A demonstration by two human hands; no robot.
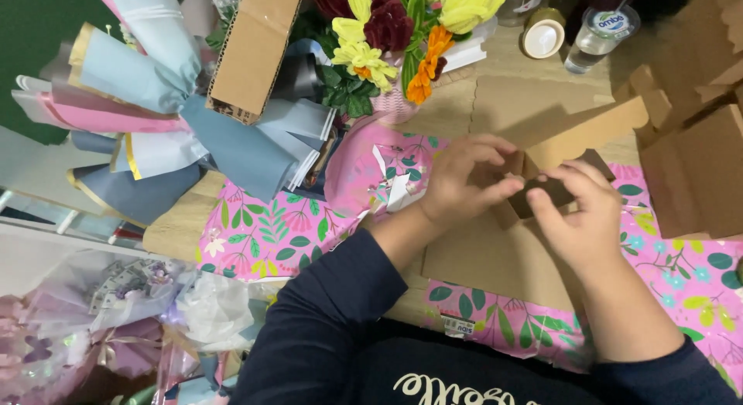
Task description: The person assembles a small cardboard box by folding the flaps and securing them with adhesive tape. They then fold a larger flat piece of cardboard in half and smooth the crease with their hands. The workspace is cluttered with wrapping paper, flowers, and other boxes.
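The person is working a small brown cardboard box (542,190) with both hands, holding it just above a flat sheet of cardboard (495,258) that is lying on the worktop (174,231). The box is only partly folded up, and its long axis is running roughly left to right across the view, tilting a little upward toward the far right; its open, dark inside is facing up toward the person. One loose flap is sticking out at the far right end.

The left hand (464,181) is sitting on the box's left end, fingers curling over the top edge and thumb pressing against the near side, so it is pinching the cardboard wall. The right hand (584,215) is gripping the right half from the near side, fingers bending over the rim and partly covering the opening. The box is lying between the two hands, touching both, with the fingertips nearly meeting over its middle.

Under the cardboard sheet, pink floral wrapping paper (263,235) is spreading across the worktop. Further back, a bunch of yellow, orange and dark red artificial flowers (395,34) is standing, and to the left wrapped bouquets in pale blue and pink paper (139,95) are lying. A clear plastic bottle (600,34) is lying near the far edge, and more folded cardboard boxes (689,165) are piling up at the right.
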